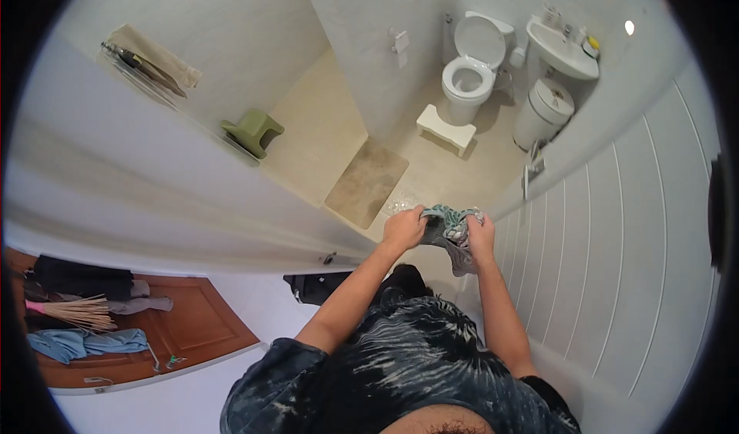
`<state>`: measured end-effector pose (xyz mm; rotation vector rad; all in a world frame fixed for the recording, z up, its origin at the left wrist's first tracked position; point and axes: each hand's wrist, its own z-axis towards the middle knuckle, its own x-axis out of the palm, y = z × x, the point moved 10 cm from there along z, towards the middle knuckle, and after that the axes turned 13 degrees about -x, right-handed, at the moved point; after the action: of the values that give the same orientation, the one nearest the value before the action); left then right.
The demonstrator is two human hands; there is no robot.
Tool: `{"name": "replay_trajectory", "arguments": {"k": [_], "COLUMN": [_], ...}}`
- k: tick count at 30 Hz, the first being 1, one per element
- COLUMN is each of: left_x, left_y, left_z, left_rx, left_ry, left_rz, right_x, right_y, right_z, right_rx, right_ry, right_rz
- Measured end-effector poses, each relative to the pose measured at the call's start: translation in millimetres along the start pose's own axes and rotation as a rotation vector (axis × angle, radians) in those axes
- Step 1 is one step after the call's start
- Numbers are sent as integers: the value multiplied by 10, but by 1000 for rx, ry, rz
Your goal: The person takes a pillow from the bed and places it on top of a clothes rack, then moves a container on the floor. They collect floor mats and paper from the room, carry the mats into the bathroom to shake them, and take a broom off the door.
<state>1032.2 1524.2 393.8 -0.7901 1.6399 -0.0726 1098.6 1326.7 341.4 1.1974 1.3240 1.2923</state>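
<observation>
A pale bathroom floor (439, 172) spans the upper centre, and the left hand (403, 229) and right hand (481, 237) grip patterned cloth (449, 222) near mid-frame.

A bathroom, seemingly in a home, shown by the toilet (467, 78) with its lid raised, the white footstool (446, 130), the wall-mounted sink (563, 46) and the bath mat (366, 183) on the floor (312, 130).

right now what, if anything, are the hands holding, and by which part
A bunched cloth, held at opposite sides by the left hand and right hand.
</observation>
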Motion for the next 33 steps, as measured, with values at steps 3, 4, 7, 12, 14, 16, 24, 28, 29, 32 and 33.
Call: {"name": "replay_trajectory", "arguments": {"k": [3, 4, 7, 12, 14, 16, 24, 28, 29, 32, 33], "left_x": [445, 687, 1235, 983, 892, 620, -222, -992, -1096, -1741, -1927], "left_y": [494, 698, 1350, 503, 360, 344, 1364, 2084, 2282, 2459, 2568], "left_z": [729, 990, 1664, 2193, 2464, 2758, 3739, 3727, 3741, 3633, 3638], "left_rx": [-252, -273, -716, -868, -800, -696, -629, -680, -666, -769, -771], "left_ry": [1, -10, 80, 331, 139, -54, -389, -522, -547, -461, -501], "left_rz": [-38, -52, -433, -1292, -1234, -1190, -1358, -924, -921, -690, -588], "right_x": [213, 276, 577, 1026, 1274, 1547, 2707, 2938, 3002, 3450, 3688], "right_y": [121, 48, -90, -402, -296, -267, -105, -297, -241, -30, 105], "right_z": [449, 615, 1144, 1881, 2140, 2439, 3636, 4353, 4551, 4797, 4764], "right_rx": [60, 126, 190, 185, 175, 156, 237, 93, -28, -235, -289], "right_ry": [-54, -130, -236, -312, -337, -304, 182, 333, 354, 443, 487], "right_rz": [109, 246, 410, 407, 391, 448, 357, 63, -70, -281, -299]}}
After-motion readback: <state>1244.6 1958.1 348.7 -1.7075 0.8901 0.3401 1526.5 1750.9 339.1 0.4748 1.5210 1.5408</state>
